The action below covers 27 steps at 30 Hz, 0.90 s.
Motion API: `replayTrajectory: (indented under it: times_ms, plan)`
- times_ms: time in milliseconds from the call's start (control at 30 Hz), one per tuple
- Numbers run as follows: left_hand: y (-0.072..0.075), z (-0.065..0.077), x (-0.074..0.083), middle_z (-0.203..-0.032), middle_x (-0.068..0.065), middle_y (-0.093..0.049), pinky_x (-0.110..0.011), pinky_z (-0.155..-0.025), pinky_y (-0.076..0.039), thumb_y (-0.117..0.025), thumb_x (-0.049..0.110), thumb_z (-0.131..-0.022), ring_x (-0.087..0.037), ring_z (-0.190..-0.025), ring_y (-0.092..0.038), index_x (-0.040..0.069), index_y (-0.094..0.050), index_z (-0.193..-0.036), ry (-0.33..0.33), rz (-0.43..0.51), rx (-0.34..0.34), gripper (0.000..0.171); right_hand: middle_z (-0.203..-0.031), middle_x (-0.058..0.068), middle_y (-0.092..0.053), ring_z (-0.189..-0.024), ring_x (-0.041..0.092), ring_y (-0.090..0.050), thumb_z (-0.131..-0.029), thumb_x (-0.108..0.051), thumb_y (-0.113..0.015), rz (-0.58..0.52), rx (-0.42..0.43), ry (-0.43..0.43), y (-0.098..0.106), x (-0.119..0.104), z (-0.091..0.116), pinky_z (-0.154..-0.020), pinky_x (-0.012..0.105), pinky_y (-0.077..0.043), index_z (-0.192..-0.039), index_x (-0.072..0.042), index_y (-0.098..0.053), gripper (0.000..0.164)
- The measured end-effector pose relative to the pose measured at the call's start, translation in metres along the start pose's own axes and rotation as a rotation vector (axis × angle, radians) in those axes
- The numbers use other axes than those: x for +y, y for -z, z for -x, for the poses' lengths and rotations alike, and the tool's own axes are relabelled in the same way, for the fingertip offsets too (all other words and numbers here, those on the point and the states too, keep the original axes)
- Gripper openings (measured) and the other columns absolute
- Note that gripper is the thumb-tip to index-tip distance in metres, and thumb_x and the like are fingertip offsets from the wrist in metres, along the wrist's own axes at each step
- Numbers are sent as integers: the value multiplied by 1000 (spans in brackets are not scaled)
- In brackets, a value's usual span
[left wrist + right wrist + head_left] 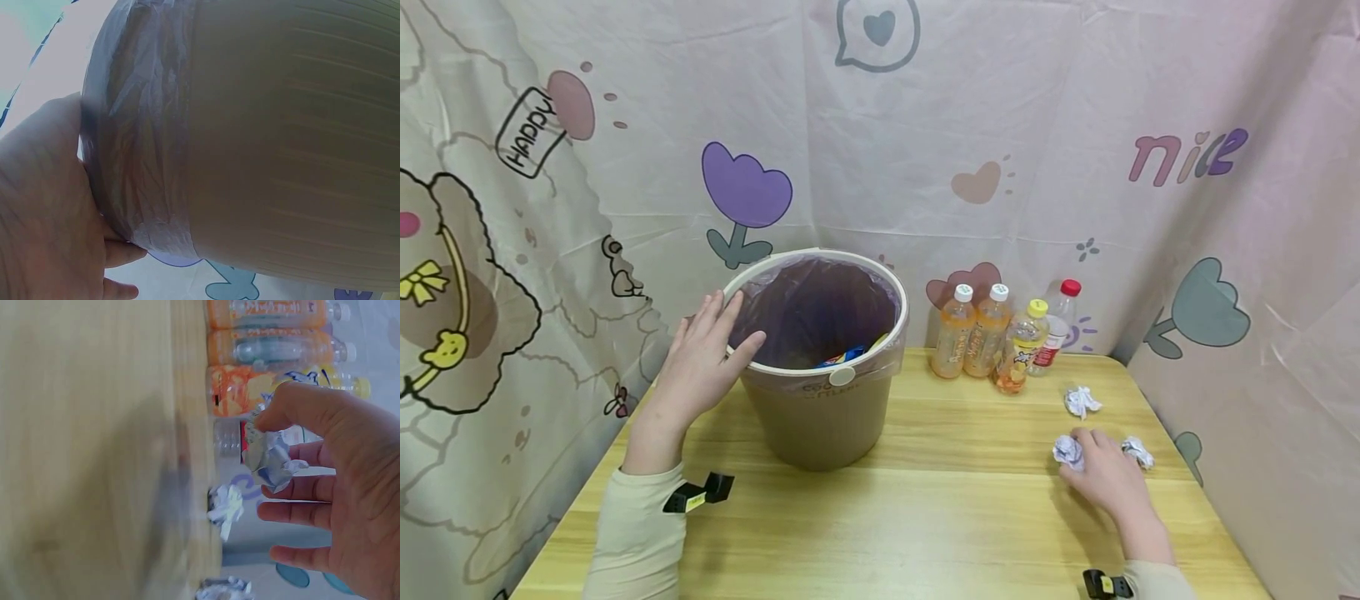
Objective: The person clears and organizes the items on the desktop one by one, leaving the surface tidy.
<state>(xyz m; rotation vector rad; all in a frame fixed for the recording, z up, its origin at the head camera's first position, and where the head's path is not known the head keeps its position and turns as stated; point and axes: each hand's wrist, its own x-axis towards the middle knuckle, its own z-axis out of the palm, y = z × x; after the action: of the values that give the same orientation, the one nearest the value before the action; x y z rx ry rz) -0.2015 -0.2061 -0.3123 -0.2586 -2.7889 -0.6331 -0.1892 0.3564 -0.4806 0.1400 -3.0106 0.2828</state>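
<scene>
My left hand [703, 358] rests against the left side of a brown trash bin [820, 417], its fingers fairly straight along the rim and the thumb reaching over the edge. The left wrist view shows that palm beside the plastic liner [150, 125] folded over the bin's top. Over the right part of the table, my right hand [1108, 475] pinches a crumpled paper ball [272, 453] between thumb and fingers. A second paper ball [1082, 402] lies behind this hand, and a third [1138, 452] sits just to its right.
Two orange-drink bottles with white caps [953, 337], a yellow-capped bottle [1022, 350] and a red-capped clear bottle [1058, 329] stand at the table's back. A blue wrapper [842, 358] lies inside the bin. Printed curtains [880, 167] hang behind the wooden table [925, 533].
</scene>
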Motion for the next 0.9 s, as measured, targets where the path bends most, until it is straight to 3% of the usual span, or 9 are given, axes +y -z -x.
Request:
replayTrajectory:
  times_ms: [467,733,900]
  plan:
    - [-1,0,-1,-161,-26,-10,-68,-116,-3,-35,58,-99,-42,-151,-6,8,-16,-157,3,6,6,79,-108,18,-60,-100,35,-57,-80,-34,-65,26,203,163,11,-35,-34,-81,56,-49,-119,-2,-57,52]
    - [-1,0,0,-161,-27,-12,-67,-117,-4,-35,59,-99,-42,-151,-6,7,-17,-156,5,-2,11,79,-106,14,-59,-103,35,-55,-80,-38,-60,29,274,245,22,-63,-49,-84,53,-47,-119,-4,-58,52]
    - [-2,0,0,-161,-26,-11,-68,-117,-4,-35,59,-99,-42,-151,-6,8,-17,-157,4,3,10,79,-101,12,-58,-96,32,-55,-80,-39,-59,36,353,323,31,-78,-60,-78,52,-48,-116,-4,-59,51]
